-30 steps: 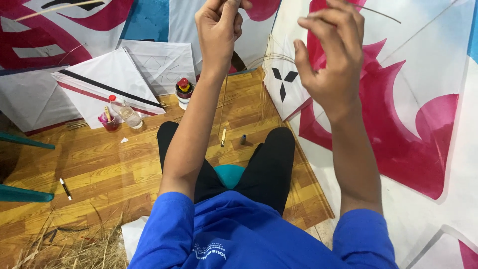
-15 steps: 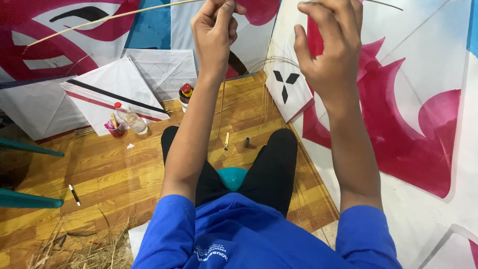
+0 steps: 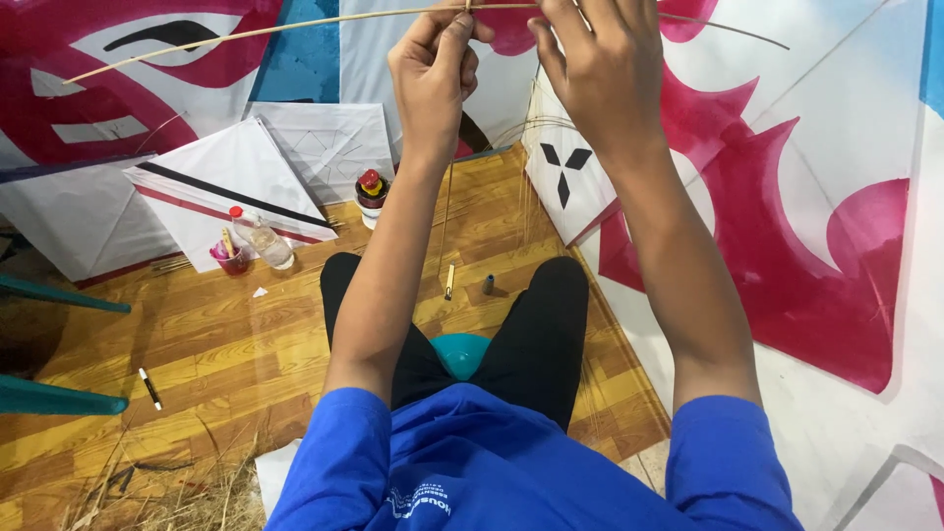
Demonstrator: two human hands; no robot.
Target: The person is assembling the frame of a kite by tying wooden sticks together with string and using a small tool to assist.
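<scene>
both hands are raised at the top of the view. the left hand (image 3: 431,69) and right hand (image 3: 600,69) each pinch a thin bowed bamboo stick (image 3: 246,31) with closed fingertips, above a wooden floor (image 3: 216,324) ringed with kites.

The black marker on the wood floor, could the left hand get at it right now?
Probably not at once: the left hand is raised, pinching the thin bamboo stick. The floor around the black marker looks unobstructed.
</scene>
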